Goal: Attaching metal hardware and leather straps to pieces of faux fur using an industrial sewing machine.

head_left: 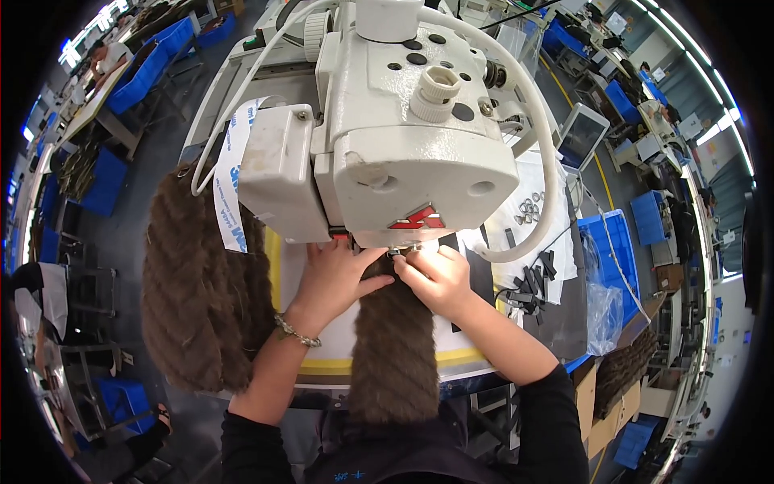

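Note:
A long brown fur strip [395, 355] runs from my lap to the front of a white sewing machine [419, 181]. My left hand [334, 278] lies beside the strip's far end, fingers stretched toward the machine head and thumb across the fur. On the other side, my right hand [437, 278] is closed in a pinch. At its fingertips, a small shiny metal fitting [393, 252] shows at the strip's dark end. The machine head hides the needle area and part of the fingertips.
A thick brown fur bundle [205, 282] hangs at the left table edge. To the right, several metal rings [530, 208] lie on white cloth, with black strap pieces [532, 282] nearer. A blue bin [609, 258] with clear plastic stands beyond. A hose [548, 161] loops beside the machine.

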Motion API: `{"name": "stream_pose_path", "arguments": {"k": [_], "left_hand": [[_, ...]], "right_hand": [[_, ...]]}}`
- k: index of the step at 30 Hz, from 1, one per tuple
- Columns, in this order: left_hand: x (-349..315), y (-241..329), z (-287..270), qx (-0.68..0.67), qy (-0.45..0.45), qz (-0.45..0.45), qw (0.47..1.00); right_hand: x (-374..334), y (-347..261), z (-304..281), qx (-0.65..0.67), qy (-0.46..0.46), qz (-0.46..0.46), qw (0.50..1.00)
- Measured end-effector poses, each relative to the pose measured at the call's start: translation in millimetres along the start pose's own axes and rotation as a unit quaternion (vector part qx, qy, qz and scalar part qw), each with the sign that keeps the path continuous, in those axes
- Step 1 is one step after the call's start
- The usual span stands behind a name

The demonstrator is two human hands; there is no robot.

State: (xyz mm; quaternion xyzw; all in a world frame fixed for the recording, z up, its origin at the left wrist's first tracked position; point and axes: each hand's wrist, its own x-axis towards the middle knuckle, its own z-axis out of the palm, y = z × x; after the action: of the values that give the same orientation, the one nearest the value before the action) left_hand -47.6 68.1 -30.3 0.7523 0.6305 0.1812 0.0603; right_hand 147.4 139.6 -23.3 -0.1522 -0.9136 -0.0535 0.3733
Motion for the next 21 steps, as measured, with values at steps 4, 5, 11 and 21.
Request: {"name": "stream_pose_path", "arguments": {"k": [4, 5, 11, 21], "left_hand": [[0.2, -0.4, 0.6, 0.008, 0.03, 0.018, 0.999], [0.7, -0.2, 0.5, 0.004, 0.023, 0.016, 1.0], [0.2, -1.0, 0.4, -0.004, 0.013, 0.01, 1.0], [1.9, 1.4, -0.4, -0.049, 0.026, 0.021, 0.998]], "right_hand": [[-1.5, -2.2, 1.7, -0.05, -0.008, 0.01, 0.999], [-3.1, -2.1, 2.8, -0.062, -0.012, 0.032, 0.997], [0.9, -4.9, 6.6, -0.042, -0.018, 0.126, 0.991], [-1.7, -3.8, 8.1, 0.047, -0.053, 0.219, 0.973]]}}
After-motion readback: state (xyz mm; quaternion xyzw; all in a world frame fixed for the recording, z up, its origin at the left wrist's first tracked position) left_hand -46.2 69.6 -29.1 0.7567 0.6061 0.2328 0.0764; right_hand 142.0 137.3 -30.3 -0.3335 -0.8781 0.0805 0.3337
